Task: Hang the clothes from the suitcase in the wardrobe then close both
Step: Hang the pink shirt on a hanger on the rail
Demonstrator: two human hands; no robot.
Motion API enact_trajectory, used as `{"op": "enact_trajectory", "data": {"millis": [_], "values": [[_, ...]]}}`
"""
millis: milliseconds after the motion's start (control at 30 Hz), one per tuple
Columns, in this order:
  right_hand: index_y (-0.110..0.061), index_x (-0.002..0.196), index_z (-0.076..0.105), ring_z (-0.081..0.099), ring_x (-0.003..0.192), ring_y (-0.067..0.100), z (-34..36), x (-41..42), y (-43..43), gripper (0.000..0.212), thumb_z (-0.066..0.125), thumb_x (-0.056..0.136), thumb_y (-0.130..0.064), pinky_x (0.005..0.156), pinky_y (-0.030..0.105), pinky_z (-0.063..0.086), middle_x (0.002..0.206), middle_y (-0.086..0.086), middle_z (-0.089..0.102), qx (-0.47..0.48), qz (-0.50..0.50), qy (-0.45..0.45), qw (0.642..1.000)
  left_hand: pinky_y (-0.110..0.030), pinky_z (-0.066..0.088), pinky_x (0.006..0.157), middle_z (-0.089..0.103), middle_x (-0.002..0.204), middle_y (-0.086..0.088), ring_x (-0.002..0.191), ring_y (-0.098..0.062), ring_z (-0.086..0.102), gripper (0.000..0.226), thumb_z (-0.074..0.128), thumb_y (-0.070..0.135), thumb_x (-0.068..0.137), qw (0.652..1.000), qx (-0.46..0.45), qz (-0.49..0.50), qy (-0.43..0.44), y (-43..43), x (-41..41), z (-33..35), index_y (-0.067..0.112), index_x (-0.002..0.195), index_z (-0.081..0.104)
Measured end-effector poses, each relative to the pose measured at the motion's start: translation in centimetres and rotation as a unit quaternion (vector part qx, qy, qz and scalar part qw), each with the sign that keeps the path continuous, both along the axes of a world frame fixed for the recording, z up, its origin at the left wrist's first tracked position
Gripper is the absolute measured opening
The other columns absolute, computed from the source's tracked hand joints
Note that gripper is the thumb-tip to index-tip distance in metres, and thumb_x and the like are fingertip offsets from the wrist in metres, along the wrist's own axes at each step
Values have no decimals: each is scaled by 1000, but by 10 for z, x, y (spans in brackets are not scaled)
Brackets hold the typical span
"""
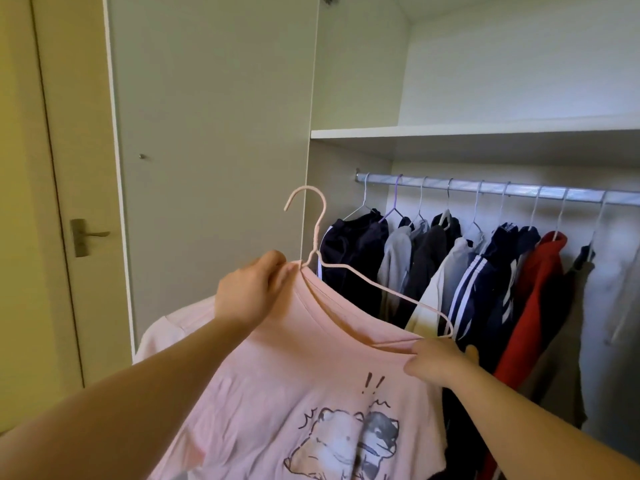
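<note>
The left hand is gripping the thin pink wire hanger at its neck, fingers curled. The right hand is pinching the soft pink T-shirt by its collar at the hanger's lower end. The hanger is slanting down to the right (hook tip facing left). The metal rail is lying up and right of the hook, so the left hand is the nearer one to it.

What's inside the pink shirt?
A pink hanger goes into the shirt at the collar. Its hook and one arm stick out. The other arm is covered by cloth, so it can't be seen.
</note>
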State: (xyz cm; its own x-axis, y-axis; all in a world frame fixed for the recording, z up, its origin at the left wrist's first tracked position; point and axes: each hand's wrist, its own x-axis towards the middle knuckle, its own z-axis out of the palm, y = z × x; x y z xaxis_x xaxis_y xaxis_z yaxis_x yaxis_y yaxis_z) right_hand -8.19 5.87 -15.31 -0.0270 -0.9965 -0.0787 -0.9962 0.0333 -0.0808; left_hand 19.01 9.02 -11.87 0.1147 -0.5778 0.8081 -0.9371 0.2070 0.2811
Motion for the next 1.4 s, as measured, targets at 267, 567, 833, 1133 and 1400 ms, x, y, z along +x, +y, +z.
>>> {"op": "enact_trajectory", "data": {"millis": [267,567,833,1133,1400], "values": [[-28,104,52,50,110,18,4,-10,10,23,39,85,-25,108,44,15,91,-3,49,-79,-41,38,995,-25,35,50,60,58,-8,53,-37,57,35,27,56,85,995,-32,-77,-54,-4,16,-6,23,84,38],[-30,89,55,55,101,14,7,-16,10,16,39,87,-28,113,43,13,78,-7,50,-144,-63,65,985,-16,24,40,51,45,-1,37,-27,49,45,14,55,97,984,-62,-104,-130,-3,14,-3,22,78,35],[-31,99,59,54,105,12,7,-14,5,26,35,90,-30,115,46,8,85,-8,53,-152,-64,96,982,-23,34,42,53,49,-5,45,-31,51,51,10,65,92,984,-30,-135,-109,-11,25,-5,23,80,35],[-29,109,60,44,118,12,2,-20,4,34,33,90,-36,114,47,11,109,-7,59,-165,-72,114,977,-26,36,56,63,70,-11,67,-33,61,65,5,79,77,971,24,-164,-173,-11,28,2,25,84,40],[-14,110,64,46,115,24,4,-14,-10,31,47,84,-20,95,29,41,113,5,55,-200,-18,-54,978,-32,37,61,67,85,-11,84,-35,61,82,1,68,69,984,55,-96,-141,-15,7,12,12,96,55]]}}
